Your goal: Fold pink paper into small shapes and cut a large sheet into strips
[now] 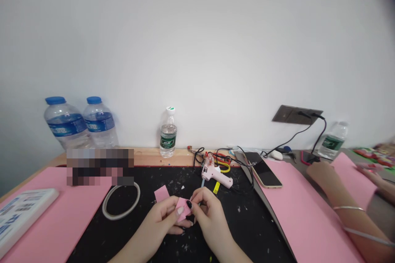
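Your left hand (166, 216) and right hand (211, 215) pinch a small pink paper piece (182, 202) between their fingers, over the black mat (92, 238) at near centre. A pink glue gun (217, 175) lies farther off, slightly right.

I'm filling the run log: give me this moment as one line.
left hand: holding pink piece; right hand: touching same piece; nearby: glue gun, white ring; surface: black mat
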`<act>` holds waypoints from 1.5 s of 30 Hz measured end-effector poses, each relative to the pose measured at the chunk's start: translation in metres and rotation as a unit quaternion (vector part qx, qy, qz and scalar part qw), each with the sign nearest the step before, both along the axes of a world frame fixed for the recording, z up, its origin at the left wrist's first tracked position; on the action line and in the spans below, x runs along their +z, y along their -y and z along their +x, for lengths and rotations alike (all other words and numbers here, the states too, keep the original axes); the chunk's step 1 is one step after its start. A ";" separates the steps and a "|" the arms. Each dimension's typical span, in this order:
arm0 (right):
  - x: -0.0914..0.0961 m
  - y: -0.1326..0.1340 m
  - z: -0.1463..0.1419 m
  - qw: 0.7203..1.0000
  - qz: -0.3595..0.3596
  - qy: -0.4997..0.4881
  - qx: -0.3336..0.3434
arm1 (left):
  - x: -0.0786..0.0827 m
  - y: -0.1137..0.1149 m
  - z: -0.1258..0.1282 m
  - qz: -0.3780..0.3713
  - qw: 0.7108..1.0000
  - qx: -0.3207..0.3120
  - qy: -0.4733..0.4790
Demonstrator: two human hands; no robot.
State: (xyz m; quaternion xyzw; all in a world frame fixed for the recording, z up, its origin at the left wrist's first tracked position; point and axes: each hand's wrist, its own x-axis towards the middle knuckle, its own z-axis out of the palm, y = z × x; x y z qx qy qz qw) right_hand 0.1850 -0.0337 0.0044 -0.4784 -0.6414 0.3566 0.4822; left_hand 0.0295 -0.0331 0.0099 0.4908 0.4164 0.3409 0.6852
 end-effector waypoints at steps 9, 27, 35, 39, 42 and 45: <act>-0.003 0.002 0.000 0.998 0.009 0.057 -0.001 | -0.003 0.001 0.001 0.038 0.999 0.005 -0.015; -0.002 0.004 0.000 0.998 -0.006 0.067 0.008 | 0.002 0.002 0.003 0.046 0.997 0.002 -0.057; -0.003 0.002 -0.001 0.998 -0.049 0.026 0.017 | 0.000 0.001 0.002 0.040 0.998 0.008 -0.047; 0.002 0.003 0.001 0.997 -0.067 0.013 0.037 | -0.001 -0.002 -0.001 0.010 0.999 0.009 -0.032; 0.007 0.004 0.001 0.994 -0.030 0.086 0.055 | -0.001 -0.002 -0.002 -0.005 1.000 0.006 -0.022; 0.009 0.004 0.000 0.988 -0.009 0.136 0.069 | 0.000 -0.002 -0.002 -0.012 1.000 -0.002 -0.013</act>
